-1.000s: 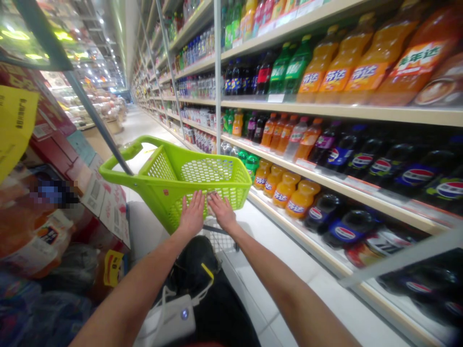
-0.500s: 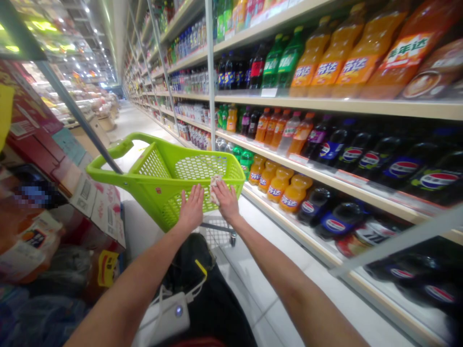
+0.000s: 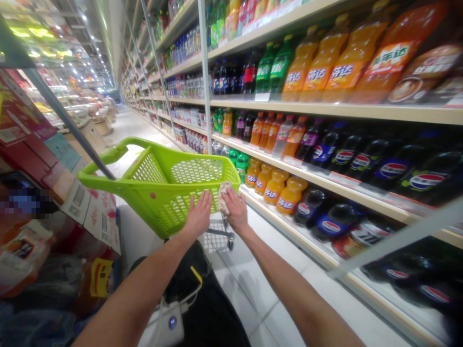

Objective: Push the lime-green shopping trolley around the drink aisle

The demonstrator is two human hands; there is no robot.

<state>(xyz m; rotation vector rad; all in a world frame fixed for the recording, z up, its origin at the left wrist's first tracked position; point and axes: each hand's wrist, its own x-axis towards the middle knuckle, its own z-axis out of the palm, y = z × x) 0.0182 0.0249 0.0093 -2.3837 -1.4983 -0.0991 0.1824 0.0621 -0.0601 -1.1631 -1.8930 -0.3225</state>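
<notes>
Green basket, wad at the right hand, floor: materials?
Basket: probably moulded plastic; smooth, slight sheen, rounded rim.
Wad: soft cloth or paper, can't tell which; pale, creased.
Floor: likely ceramic or stone tile; pale, glossy, straight joints.

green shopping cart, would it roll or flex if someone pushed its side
The green shopping cart would probably roll fairly easily, since a wheel shows beneath it, though a sideways push may swivel it first. Its basket looks like moulded plastic, so it should stay fairly stiff, perhaps giving slightly where the walls are perforated.
</notes>
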